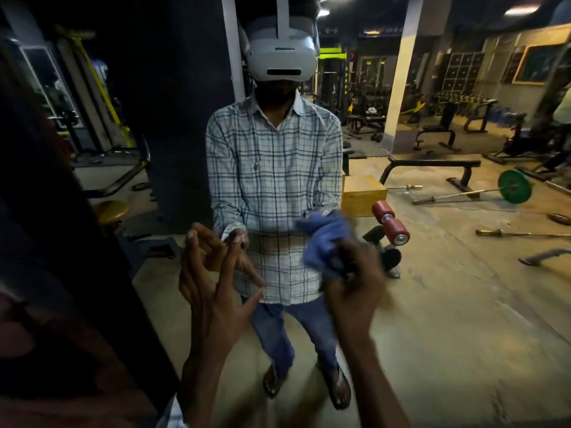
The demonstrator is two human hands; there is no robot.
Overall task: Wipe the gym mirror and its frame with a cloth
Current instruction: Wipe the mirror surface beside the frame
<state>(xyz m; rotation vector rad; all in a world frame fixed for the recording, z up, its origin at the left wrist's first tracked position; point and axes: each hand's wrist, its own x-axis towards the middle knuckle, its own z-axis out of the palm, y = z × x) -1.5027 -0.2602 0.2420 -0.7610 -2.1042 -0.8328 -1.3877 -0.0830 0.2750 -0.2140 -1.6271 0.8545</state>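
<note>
**Cloth bunched at the glass, bare fingers beside it**

The right hand (355, 282) grips the blue cloth (324, 242) in a tight bunch at the mirror (432, 288), both blurred. The left hand (213, 288) grasps nothing. Its fingers are spread, and the tips seem to meet their own reflection on the glass. That is my worry: bare fingertips could leave fresh smears on the pane, and a cloth wadded that small may skip patches. What looks like the dark frame (61, 227) at the left edge would be easy to miss in this light. As for containers, only a yellow wooden box (363, 196) shows in the reflection, its contents unseen.
</note>
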